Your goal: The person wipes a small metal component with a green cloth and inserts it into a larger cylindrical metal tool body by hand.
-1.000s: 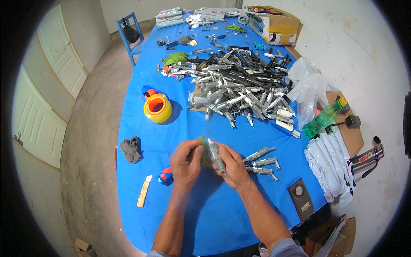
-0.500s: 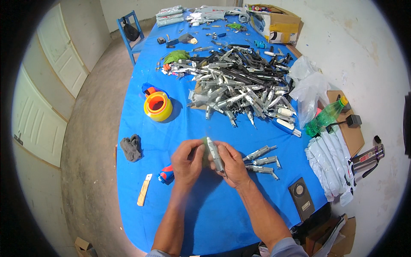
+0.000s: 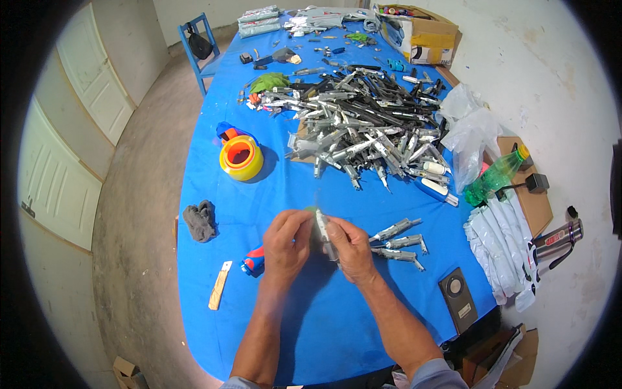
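Over the near half of a blue-covered bench, we see both hands close together around a slim grey device, tilted slightly with its white tip pointing away. The right hand is clamped on it; the left hand curls beside a bit of green, mostly hidden, so we cannot tell how firmly it grips. The steel flask bears a red label and the cardboard box dark print, both too small for us to read. Three similar grey devices lie right of the hands; beyond spreads a tangled pile of grey, white and black plastic pieces. We note a glossy yellow ring, a crumpled grey rag, a translucent green bottle, a bare floor and panelled white doors.
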Motion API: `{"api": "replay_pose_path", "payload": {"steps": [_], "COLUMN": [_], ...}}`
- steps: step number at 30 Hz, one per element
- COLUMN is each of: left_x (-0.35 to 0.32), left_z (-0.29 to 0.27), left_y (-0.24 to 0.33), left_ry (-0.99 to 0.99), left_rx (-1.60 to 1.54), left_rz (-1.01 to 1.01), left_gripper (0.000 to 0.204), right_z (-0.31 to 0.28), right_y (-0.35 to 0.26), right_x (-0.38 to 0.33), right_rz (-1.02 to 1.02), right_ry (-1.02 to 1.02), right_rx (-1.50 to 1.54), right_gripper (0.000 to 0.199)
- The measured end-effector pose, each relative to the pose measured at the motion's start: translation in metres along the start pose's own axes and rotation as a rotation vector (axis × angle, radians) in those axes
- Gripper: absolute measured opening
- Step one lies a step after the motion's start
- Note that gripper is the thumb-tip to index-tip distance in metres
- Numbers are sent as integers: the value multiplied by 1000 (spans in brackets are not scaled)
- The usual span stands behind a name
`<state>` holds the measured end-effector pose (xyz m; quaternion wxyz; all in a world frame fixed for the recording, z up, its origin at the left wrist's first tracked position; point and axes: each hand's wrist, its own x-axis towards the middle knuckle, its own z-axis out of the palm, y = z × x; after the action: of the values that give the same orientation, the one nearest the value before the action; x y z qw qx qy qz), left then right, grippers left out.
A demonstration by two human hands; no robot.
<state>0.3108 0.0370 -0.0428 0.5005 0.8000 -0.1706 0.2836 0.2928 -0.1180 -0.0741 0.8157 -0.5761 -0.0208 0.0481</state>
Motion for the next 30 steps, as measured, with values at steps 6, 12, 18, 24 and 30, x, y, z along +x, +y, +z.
{"api": "replay_pose_path", "payload": {"steps": [6, 12, 18, 24, 30], "left_x": [2, 3, -1, -4, 1], "left_z": [-5, 0, -4, -1, -4], "left_y": [5, 7, -4, -4, 0], "left_ry": [22, 19, 4, 12, 64], "left_rx": [-20, 70, 151, 30, 19], "left_rz": [-67, 59, 87, -47, -5], "left_gripper": [11, 12, 12, 10, 11], "right_z": [2, 8, 5, 3, 6], "right_y": [-5, -3, -3, -5, -4], "right_x": [1, 1, -1, -1, 0], "right_rz": [28, -43, -12, -46, -30], "right_ry": [-16, 66, 5, 39, 30], "right_rx": [73, 57, -6, -32, -1], "right_gripper": [40, 31, 32, 36, 35]}}
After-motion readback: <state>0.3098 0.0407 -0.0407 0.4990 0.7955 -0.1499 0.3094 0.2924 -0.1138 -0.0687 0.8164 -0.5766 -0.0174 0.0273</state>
